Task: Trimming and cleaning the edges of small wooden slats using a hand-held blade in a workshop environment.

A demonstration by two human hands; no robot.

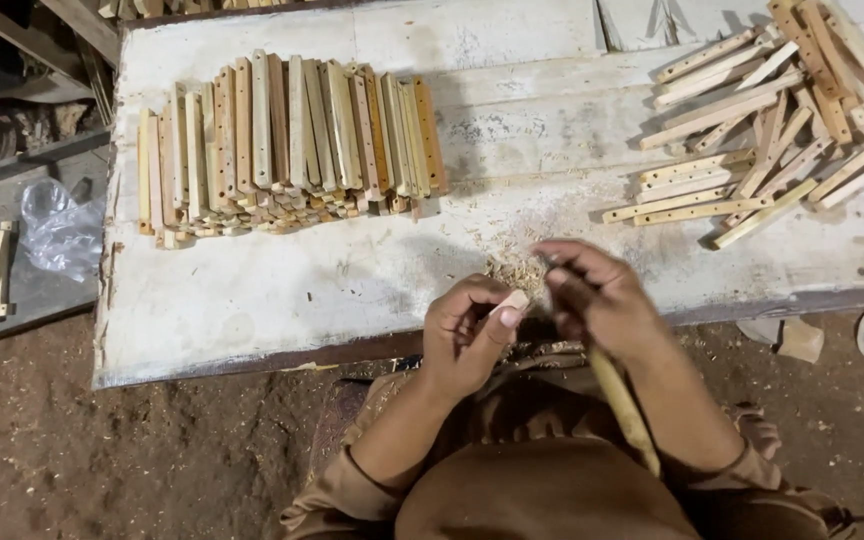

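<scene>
The left hand (467,335) is closed around a small pale wooden stick (510,301), its tip pointing right toward the right hand (597,295), which grips a long wooden-handled tool (624,405), over the white bench (252,300) edge

Pale tan sticks (287,140) lie on a scuffed white board (352,280), above brown clothes (542,480), a yellowish handle (624,405) and brown dirt (102,450).

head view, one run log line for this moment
left hand: grips small wood piece | right hand: holds wooden-handled tool | shavings on board
</scene>
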